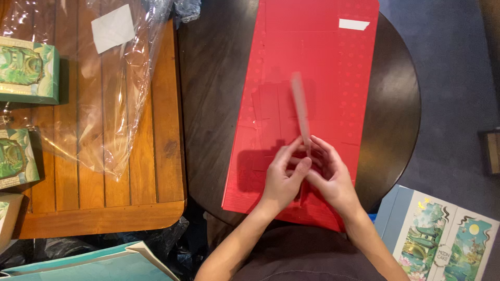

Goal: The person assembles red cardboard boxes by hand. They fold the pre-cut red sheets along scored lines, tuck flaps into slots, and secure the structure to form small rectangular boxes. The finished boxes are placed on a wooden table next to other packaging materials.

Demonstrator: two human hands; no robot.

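Red card sheet point(307, 99): one, flat on the round dark table point(396, 114), just beyond me.
Green boxes point(26, 70): two, far left (closed, contents unseen).
My left hand point(284, 174) and right hand point(330, 174): both pinched on one blurred red strip point(301, 112).

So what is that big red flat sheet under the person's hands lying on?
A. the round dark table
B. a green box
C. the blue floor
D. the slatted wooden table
A: the red sheet rests on the round dark table, whose curved edge shows at the right, while both hands, left hand and right hand, pinch a pale strip above it.
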